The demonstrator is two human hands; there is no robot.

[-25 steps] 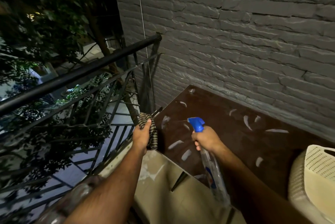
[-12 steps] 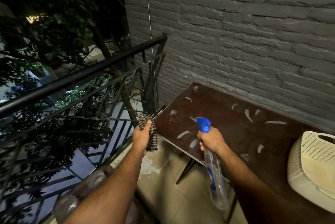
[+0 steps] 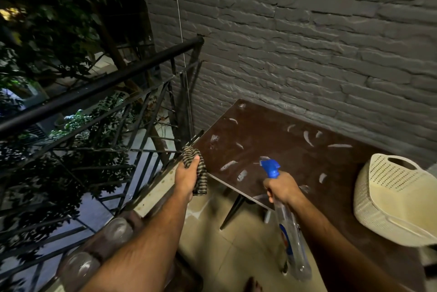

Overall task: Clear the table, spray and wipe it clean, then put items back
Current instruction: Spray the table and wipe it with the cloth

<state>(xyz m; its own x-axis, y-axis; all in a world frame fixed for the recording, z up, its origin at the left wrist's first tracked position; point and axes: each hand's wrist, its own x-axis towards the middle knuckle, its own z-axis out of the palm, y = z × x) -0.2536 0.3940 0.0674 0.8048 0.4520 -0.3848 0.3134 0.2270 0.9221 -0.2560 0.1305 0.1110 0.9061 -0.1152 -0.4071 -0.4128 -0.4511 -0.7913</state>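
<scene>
A dark brown table [image 3: 279, 149] stands against the grey brick wall, its top dotted with several pale streaks. My right hand [image 3: 282, 187] grips the neck of a clear spray bottle [image 3: 289, 242] with a blue trigger head [image 3: 270, 168], nozzle aimed over the table's near left part. My left hand [image 3: 186, 175] holds a bunched striped cloth [image 3: 201, 174] just off the table's left corner, beside the railing.
A cream perforated plastic basket [image 3: 387, 199] sits on the table's right end. A black metal balcony railing [image 3: 99, 93] runs along the left, with trees and a street below. Beige floor tiles [image 3: 236, 251] lie under the table's black legs. Round glass objects [image 3: 118, 230] sit at the lower left.
The view has shifted slightly, showing more of the table and basket. Both hands keep their grips, and the bottle stays pointed at the tabletop.
</scene>
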